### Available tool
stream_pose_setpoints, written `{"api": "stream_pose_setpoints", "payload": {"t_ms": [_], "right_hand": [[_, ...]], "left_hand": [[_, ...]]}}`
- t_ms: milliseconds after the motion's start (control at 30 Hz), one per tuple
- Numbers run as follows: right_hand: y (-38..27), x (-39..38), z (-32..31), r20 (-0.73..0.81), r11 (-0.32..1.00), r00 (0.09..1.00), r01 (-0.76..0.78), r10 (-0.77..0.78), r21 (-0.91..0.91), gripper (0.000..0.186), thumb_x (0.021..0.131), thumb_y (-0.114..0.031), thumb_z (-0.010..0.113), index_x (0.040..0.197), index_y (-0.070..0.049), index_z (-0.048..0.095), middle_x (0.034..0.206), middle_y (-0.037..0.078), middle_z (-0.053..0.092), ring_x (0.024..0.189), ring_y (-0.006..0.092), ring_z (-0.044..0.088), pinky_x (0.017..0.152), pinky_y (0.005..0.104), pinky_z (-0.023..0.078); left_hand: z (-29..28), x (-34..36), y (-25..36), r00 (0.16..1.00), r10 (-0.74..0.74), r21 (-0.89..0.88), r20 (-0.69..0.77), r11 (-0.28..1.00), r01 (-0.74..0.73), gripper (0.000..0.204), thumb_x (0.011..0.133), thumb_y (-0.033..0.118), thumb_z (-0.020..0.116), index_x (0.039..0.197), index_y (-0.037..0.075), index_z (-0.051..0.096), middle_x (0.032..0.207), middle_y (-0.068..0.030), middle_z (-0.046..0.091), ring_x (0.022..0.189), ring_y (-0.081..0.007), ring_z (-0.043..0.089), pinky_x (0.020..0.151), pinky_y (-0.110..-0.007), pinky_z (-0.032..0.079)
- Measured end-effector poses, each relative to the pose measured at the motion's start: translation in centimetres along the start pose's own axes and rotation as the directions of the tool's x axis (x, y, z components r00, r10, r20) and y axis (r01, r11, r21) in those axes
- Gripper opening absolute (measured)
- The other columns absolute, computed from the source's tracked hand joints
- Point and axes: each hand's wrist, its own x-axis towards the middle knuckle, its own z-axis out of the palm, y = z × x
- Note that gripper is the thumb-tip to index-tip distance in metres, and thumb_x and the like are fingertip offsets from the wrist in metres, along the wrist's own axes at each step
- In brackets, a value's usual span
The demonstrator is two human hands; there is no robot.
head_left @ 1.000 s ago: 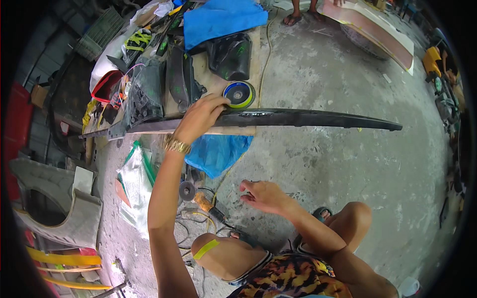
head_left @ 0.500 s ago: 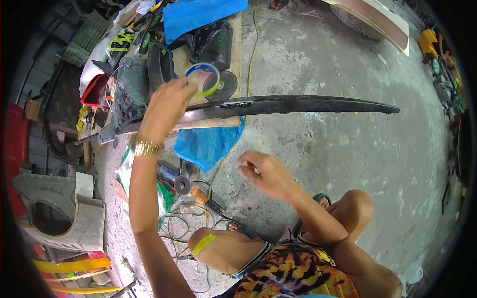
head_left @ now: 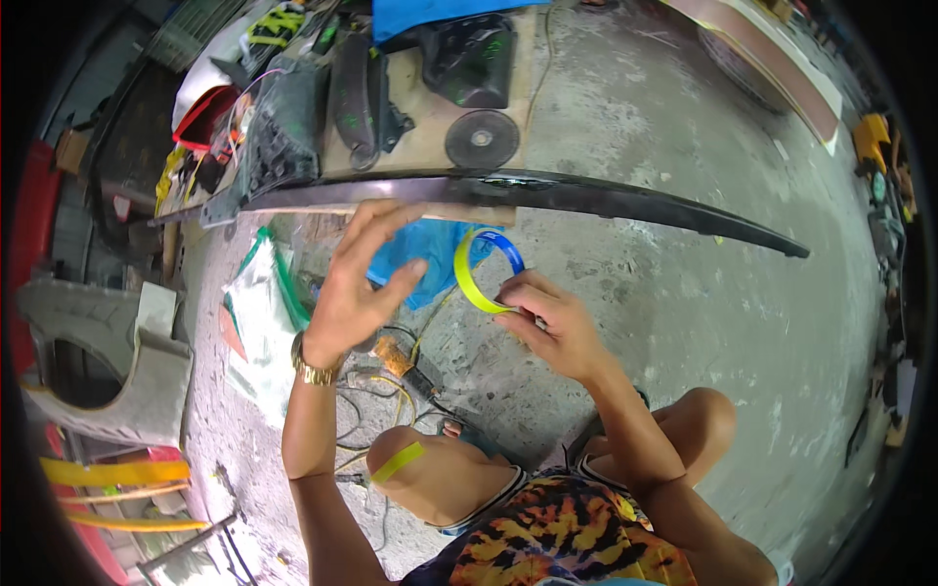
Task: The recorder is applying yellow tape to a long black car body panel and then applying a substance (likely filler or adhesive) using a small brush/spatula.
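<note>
My right hand (head_left: 549,324) pinches the lower edge of a roll of yellow tape (head_left: 471,285) with a blue inner ring. To its left, my left hand (head_left: 363,288) is raised with thumb and fingers apart, holding nothing. Just beyond its fingertips runs a long, narrow black trim strip (head_left: 616,203), lying across the edge of a board (head_left: 420,156). A strip of yellow tape (head_left: 399,463) is stuck on my left knee.
A dark round disc (head_left: 482,140) and black plastic parts (head_left: 467,63) lie on the board. Below are a blue plastic bag (head_left: 410,256), an orange-bodied power tool (head_left: 393,355) and tangled cords (head_left: 391,386). A grey fender (head_left: 117,391) stands at left.
The tape roll has passed from my left hand to my right. My left hand has come down nearer me and spread its fingers. The view has shifted slightly.
</note>
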Motion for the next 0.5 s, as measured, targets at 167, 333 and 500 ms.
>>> {"api": "stream_pose_setpoints", "payload": {"t_ms": [167,333,500], "right_hand": [[-0.1,0.1,1.1,0.049,0.999,0.998,0.044,-0.046,0.028,0.019,0.089,-0.010,0.074,0.105,-0.006,0.066,0.105,0.012,0.065,0.082,0.0308,0.067,0.070,0.0351,0.054],[-1.3,0.1,0.8,0.107,1.000,0.994,0.015,-0.015,-0.005,0.016,0.086,-0.006,0.076,0.098,-0.001,0.066,0.106,0.013,0.066,0.088,0.0253,0.065,0.074,0.0333,0.053],[-1.5,0.3,0.9,0.090,0.993,0.991,0.101,-0.095,-0.061,0.016,0.088,-0.016,0.075,0.099,-0.006,0.068,0.097,0.010,0.068,0.082,0.0312,0.066,0.070,0.0394,0.054]], "left_hand": [[1.3,-1.2,-3.3,0.961,-0.185,-0.526,0.203,0.808,0.267,0.046,0.095,0.012,0.065,0.139,0.002,0.056,0.129,-0.0100,0.061,0.115,-0.0223,0.060,0.098,-0.036,0.048],[1.6,-0.8,-2.9,0.912,-0.169,-0.670,0.373,0.631,0.391,0.031,0.099,0.012,0.064,0.126,-0.001,0.064,0.117,-0.0068,0.064,0.110,-0.0138,0.060,0.093,-0.031,0.050],[2.1,-1.8,-4.0,0.937,-0.196,-0.655,0.289,0.673,0.343,0.012,0.097,0.010,0.066,0.104,0.000,0.066,0.103,-0.0031,0.064,0.096,-0.0106,0.060,0.085,-0.028,0.049]]}}
